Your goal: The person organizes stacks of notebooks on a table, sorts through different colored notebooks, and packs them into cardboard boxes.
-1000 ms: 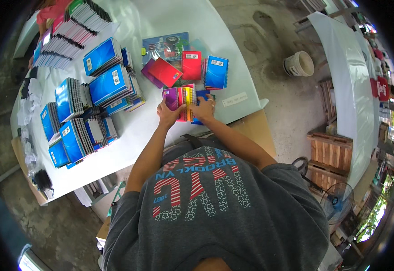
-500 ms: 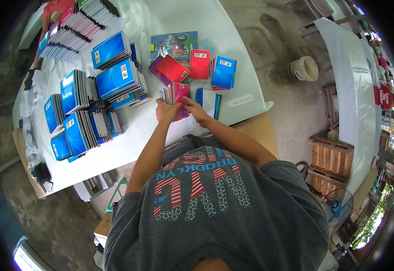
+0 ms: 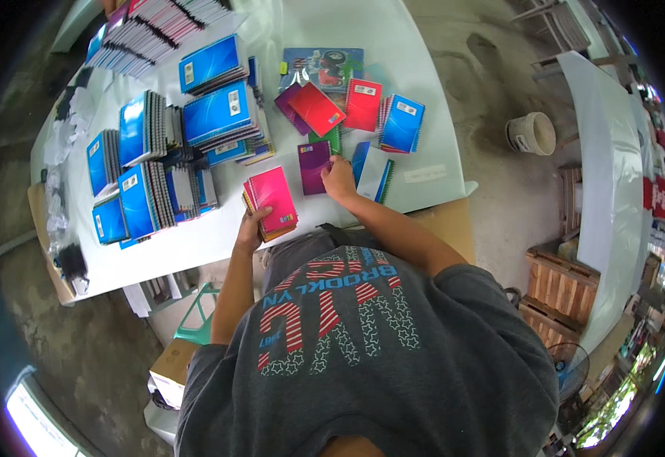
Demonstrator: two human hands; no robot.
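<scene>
My left hand [image 3: 250,228] grips a small stack of spiral notebooks near the table's front edge, thumb on top. A pink notebook [image 3: 273,196] tops that stack, and other coloured edges show beneath it. To the right, my right hand [image 3: 338,181] has closed fingers on the right edge of a purple notebook [image 3: 315,164]; its fingertips are partly hidden. Just beyond lies a green notebook [image 3: 334,139], mostly covered. Farther back are a red notebook [image 3: 316,108] lying slanted over another purple one, and a second red notebook [image 3: 363,105].
Blue notebooks [image 3: 222,118] stand in several stacks on the left of the white table [image 3: 233,263]. At right are a blue notebook pile [image 3: 402,122] and a partly white-covered pile [image 3: 374,175]. A picture-covered plastic item [image 3: 325,67] lies behind. A bucket [image 3: 530,133] stands on the floor.
My hands have moved apart. The left has drawn the pink-topped stack leftward and nearer; the right is now at the purple notebook, which shows in full. The view has shifted slightly.
</scene>
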